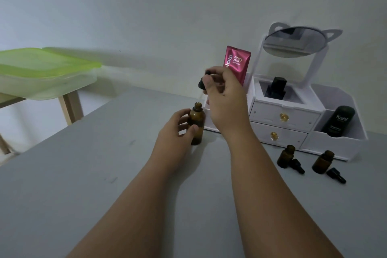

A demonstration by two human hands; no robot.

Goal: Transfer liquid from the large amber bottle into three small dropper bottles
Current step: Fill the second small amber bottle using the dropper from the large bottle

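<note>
The large amber bottle (196, 123) stands upright and uncapped on the grey table (104, 174). My left hand (178, 130) grips its body from the left. Above it, my right hand (222, 94) pinches the black dropper cap (204, 81); the thin glass pipette below the cap is barely visible. Two small amber dropper bottles (284, 156) (322, 162) stand open at the right, each with its black dropper cap (297, 166) (336, 175) lying beside it. A third small bottle is not in view.
A white cosmetic organiser (282, 115) with drawers, a round mirror (295, 42), a pink serum sachet (236, 63) and a black Kahf tube (338, 120) stands at the back right. A green-lidded plastic box (41, 71) sits on a wooden stand at the left.
</note>
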